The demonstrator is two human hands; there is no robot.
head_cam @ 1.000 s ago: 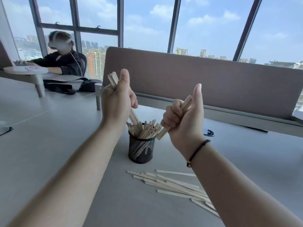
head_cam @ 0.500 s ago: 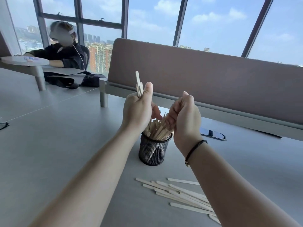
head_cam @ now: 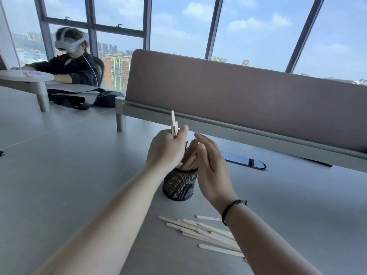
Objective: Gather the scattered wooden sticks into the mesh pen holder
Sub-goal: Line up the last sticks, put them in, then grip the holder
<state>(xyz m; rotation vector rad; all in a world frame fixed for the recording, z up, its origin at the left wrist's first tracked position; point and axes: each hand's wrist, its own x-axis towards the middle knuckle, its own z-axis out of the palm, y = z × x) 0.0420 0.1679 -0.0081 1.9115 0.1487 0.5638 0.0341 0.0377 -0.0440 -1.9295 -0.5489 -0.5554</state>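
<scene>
From the head view, our left hand (head_cam: 165, 149) has its fingers clamped on a few sticks (head_cam: 173, 124) that jut up above them. Our right hand (head_cam: 210, 165) has its fingers straight and apart beside the holder (head_cam: 179, 185), which sits just below both hands. More loose sticks (head_cam: 206, 233) lie on the surface (head_cam: 69, 175) nearer us.

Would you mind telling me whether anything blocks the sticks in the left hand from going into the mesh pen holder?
Only the sticks already in the holder crowd the mesh pen holder below the left hand.
</scene>
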